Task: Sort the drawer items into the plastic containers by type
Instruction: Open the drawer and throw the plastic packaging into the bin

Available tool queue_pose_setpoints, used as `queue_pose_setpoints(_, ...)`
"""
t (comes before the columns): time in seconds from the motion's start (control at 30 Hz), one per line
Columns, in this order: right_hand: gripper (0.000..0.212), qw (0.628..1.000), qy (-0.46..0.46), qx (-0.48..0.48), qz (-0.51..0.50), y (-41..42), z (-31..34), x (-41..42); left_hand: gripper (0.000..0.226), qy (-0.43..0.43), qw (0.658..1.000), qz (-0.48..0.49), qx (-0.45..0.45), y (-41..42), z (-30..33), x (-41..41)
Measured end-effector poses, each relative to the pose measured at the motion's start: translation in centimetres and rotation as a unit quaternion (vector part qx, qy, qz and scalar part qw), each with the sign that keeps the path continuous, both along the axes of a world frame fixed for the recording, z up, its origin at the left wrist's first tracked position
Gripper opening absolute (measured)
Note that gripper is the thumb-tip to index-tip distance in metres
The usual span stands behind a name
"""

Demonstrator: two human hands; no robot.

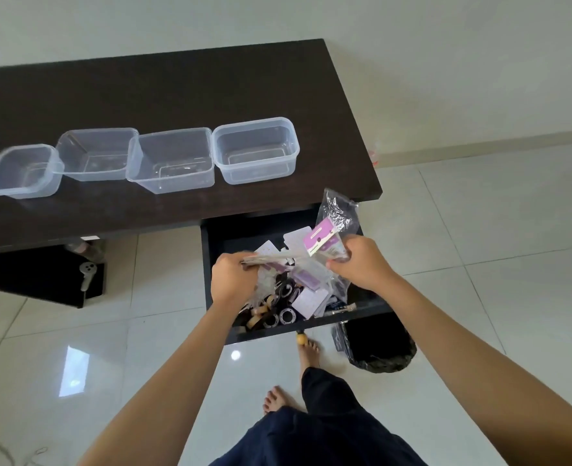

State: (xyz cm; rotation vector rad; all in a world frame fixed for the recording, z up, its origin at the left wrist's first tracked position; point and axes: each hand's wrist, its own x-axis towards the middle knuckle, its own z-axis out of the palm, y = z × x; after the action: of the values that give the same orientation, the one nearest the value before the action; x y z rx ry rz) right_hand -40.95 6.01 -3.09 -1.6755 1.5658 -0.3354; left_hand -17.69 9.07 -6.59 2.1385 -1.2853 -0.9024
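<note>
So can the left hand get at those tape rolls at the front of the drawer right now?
Probably not yet: the left hand grips packets directly above the tape rolls, so it is full. The open drawer leaves them uncovered otherwise.

Four clear plastic containers [143,159] stand in a row, touching or nearly touching, on the dark desk [177,85]; no gap between them admits a hand. The desk surface behind and in front of the row is bare. The open drawer [210,264] below the desk's right end is packed with tape rolls [286,317], cards and plastic packets [336,210]. Both hands occupy its middle. A black bin [378,348] stands beside the drawer front.
</note>
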Motion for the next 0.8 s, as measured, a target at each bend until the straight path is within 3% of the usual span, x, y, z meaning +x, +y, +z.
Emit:
queue_pose_setpoints(0.07,0.009,0.999,-0.009,-0.027,-0.026,0.0,1.6,-0.9,0.023,0.013,1.000,0.010,-0.020,-0.5,1.6,-0.5)
queue_pose_setpoints(0.27,0.040,0.994,-0.018,-0.076,-0.079,1.3,4.5,-3.8,0.022,0.049,0.998,-0.010,-0.039,-0.8,4.3,-3.7)
queue_pose_setpoints(0.53,0.047,0.985,0.008,-0.111,-0.131,1.8,5.2,-11.5,0.020,0.076,0.995,-0.046,-0.049,-0.7,5.3,-13.8)
queue_pose_setpoints(0.8,0.021,0.986,0.020,-0.066,-0.155,1.0,-0.1,-24.5,0.016,0.096,0.995,-0.019,-0.002,-0.1,2.4,-28.8)
